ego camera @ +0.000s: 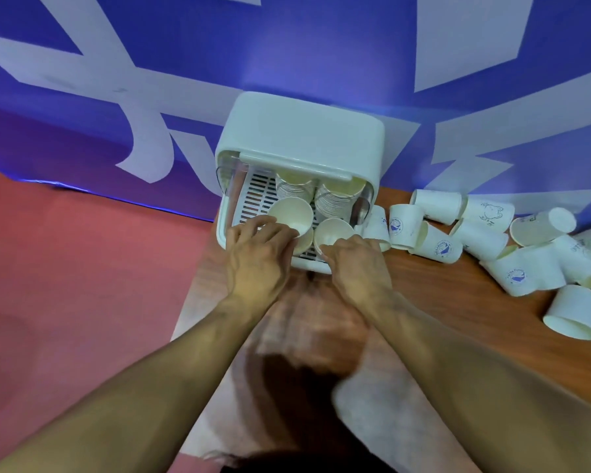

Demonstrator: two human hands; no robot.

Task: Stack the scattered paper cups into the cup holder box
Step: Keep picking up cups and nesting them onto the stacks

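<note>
Both hands are at the open near side of the cup holder box (301, 131), each holding one cup mouth-up, probably so each can drop straight onto a stack. The left hand (258, 250) has its fingers curled round the near rim of the left cup (290, 211), which is over the slotted tray (256, 192). The right hand (355, 264) pinches the near edge of the right cup (333, 232), just right of the first. The two cups almost touch. Another rim shows under the left cup; can't tell if it is a separate cup.

The box is at the far left end of the wooden table (458, 302), up against the blue banner (151, 80). Its opening faces the person, so cups go in from the near side. Two nested stacks are already inside at the far end, left stack (292, 189) and right stack (335, 199), with their mouths facing the opening. Judging by that, the held cups go on these or start new rows in front.

The cups are plain white paper and cream inside, and some have a small blue print. They are light and thin-walled, so they likely crush if squeezed. The loose cups (440, 247) lie in a heap to the right of the box, mostly on their sides, and the nearest one touches the box wall. Plenty are left, so the task is partway done. There is red floor (65, 268) to the left of the table.
</note>
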